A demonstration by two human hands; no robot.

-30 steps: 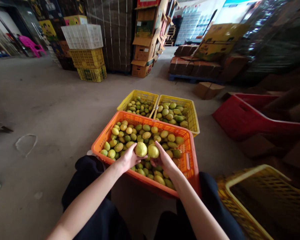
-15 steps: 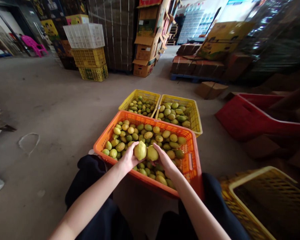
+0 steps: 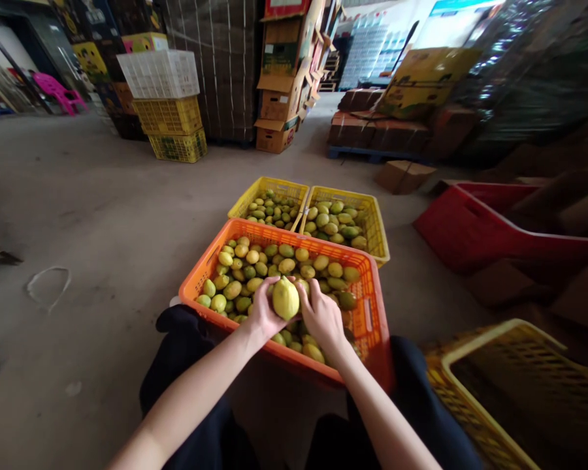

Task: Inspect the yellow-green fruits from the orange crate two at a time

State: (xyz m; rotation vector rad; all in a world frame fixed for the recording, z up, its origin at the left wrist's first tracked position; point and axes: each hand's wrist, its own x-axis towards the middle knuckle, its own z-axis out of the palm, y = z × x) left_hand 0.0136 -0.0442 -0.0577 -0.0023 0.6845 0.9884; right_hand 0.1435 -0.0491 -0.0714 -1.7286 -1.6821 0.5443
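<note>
My left hand [image 3: 262, 311] is closed round a yellow-green lemon [image 3: 285, 299], held above the large orange crate [image 3: 381, 320]. My right hand [image 3: 323, 316] is close beside it, its fingers curled over a second lemon [image 3: 302, 286] that is mostly hidden behind the fingers and the first fruit. Below both hands, many loose lemons [image 3: 232, 290], green to yellow-orange, fill the crate. The crate stands in front of me between my knees.
Two yellow crates [image 3: 343, 192] of lemons touch the orange crate's far side. A yellow crate [image 3: 470, 346] is at my right, with a red bin [image 3: 451, 228] beyond it. Stacked crates [image 3: 169, 116] and cardboard boxes [image 3: 274, 104] stand farther back.
My hands have come closer together. The right hand has turned over, and its lemon is now mostly hidden behind the left hand's lemon. The view has shifted slightly.
</note>
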